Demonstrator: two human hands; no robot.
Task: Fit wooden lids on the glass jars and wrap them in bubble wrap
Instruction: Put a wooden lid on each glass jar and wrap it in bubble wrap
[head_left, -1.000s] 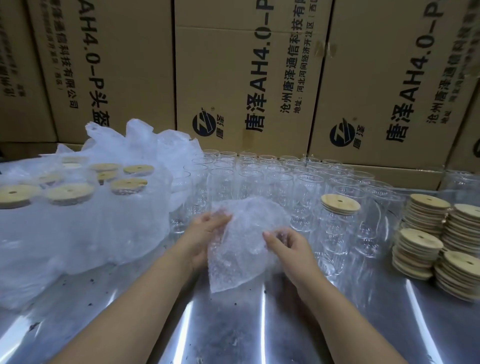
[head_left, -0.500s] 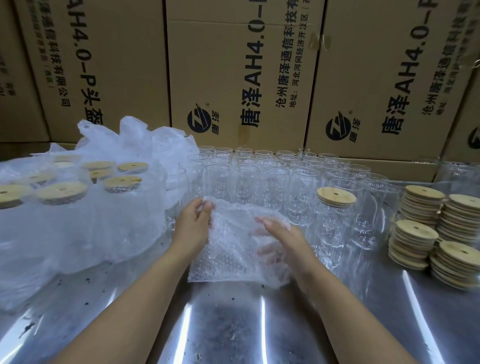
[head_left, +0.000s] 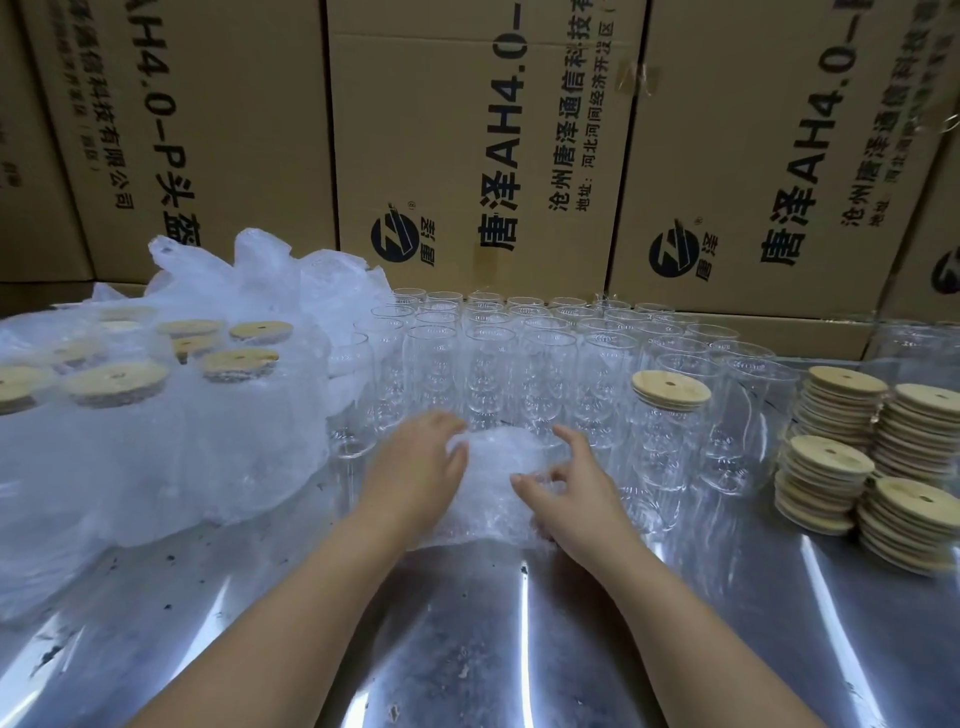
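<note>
A sheet of bubble wrap (head_left: 493, 499) lies on the metal table (head_left: 467, 649) just in front of several rows of empty glass jars (head_left: 493, 374). My left hand (head_left: 415, 467) grips the sheet's upper left edge between thumb and fingers. My right hand (head_left: 576, 493) pinches its right side, fingers curled. One jar (head_left: 660, 457) at the right of the rows carries a wooden lid (head_left: 670, 391). Several stacks of wooden lids (head_left: 841, 415) stand at the far right.
Several lidded jars in bubble wrap (head_left: 156, 415) sit bunched at the left under loose plastic. A wall of printed cardboard boxes (head_left: 467, 130) closes off the back. The shiny table in front of my arms bears small dark specks.
The bubble wrap, held up in both hands a second ago, has come down flat onto the table. Both hands moved forward with it toward the jars.
</note>
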